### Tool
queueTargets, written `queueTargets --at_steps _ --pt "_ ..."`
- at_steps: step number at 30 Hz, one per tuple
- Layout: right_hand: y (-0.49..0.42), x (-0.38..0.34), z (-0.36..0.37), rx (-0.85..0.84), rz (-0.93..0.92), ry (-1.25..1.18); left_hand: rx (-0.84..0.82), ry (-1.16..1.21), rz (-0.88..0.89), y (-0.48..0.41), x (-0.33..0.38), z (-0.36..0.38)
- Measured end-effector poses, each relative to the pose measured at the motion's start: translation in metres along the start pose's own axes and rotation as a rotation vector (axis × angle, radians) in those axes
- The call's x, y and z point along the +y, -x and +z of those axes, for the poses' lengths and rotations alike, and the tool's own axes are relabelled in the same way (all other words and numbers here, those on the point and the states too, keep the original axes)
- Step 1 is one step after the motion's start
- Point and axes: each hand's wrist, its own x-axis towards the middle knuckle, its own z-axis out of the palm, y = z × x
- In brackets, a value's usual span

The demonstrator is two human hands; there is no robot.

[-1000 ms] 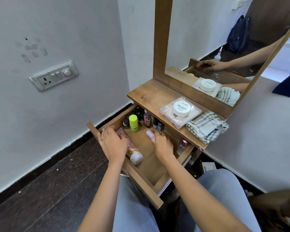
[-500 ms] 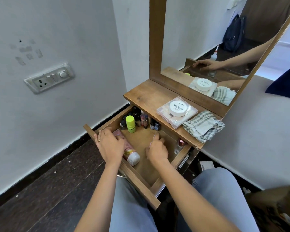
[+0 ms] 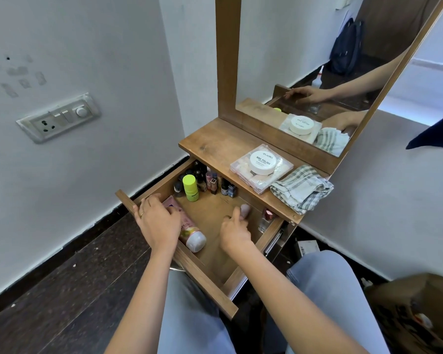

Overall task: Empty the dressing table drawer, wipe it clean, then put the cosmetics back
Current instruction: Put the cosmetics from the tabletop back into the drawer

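The wooden drawer (image 3: 207, 282) stands pulled open under the dressing table top. My left hand (image 3: 156, 223) lies over its front left corner, fingers curled on a pink tube with a white cap (image 3: 192, 236) that lies along the drawer's left side. In the drawer's middle my right hand (image 3: 234, 231) pinches a small pale pink container (image 3: 245, 209) at its fingertips. A lime green bottle (image 3: 190, 187) and several small dark bottles (image 3: 215, 183) stand along the back. A clear bottle with a rose cap (image 3: 266, 215) sits at the right wall.
On the table top a white nail polish remover jar (image 3: 262, 162) sits on a clear packet, beside a folded checked cloth (image 3: 301, 189). The mirror (image 3: 317, 72) rises behind. A white wall with a switch plate (image 3: 59, 118) is on the left, with dark floor below.
My right hand drew back slightly from the rear bottles and the small pink container shows at its fingertips again. My left hand stayed on the pink tube.
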Motion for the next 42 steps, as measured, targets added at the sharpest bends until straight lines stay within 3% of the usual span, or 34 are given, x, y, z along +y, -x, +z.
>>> queueTargets --at_steps 14,16,19,22,26,29,33,37,40,42 --pt "0.011 0.004 -0.016 0.067 0.021 -0.048 -0.016 -0.016 -0.002 -0.001 0.002 -0.002" --pt "0.02 0.0 -0.035 0.212 -0.092 -0.137 -0.013 -0.021 0.0 -0.002 0.001 -0.001" --pt "0.027 0.003 -0.085 0.557 -0.238 -0.318 -0.012 -0.031 -0.006 -0.003 0.0 -0.001" --pt "0.015 0.019 -0.136 0.744 -0.159 -0.296 -0.008 -0.023 -0.017 -0.003 0.001 -0.003" --pt "-0.014 0.042 -0.158 0.482 0.122 -0.177 -0.017 -0.02 -0.017 0.0 0.003 -0.002" --pt "-0.025 0.048 -0.16 0.332 0.136 -0.196 -0.013 -0.024 -0.018 -0.001 0.002 -0.002" --pt "-0.028 0.05 -0.153 0.297 0.094 -0.237 -0.024 -0.029 -0.024 -0.001 0.002 -0.003" --pt "-0.017 0.045 -0.152 0.388 0.039 -0.281 -0.036 -0.016 -0.029 -0.001 0.002 -0.004" --pt "0.006 0.024 -0.143 0.444 -0.151 -0.363 -0.027 -0.007 -0.028 -0.001 0.003 -0.004" --pt "0.017 0.003 -0.126 0.387 -0.324 -0.351 -0.018 0.001 -0.028 -0.001 0.003 -0.004"
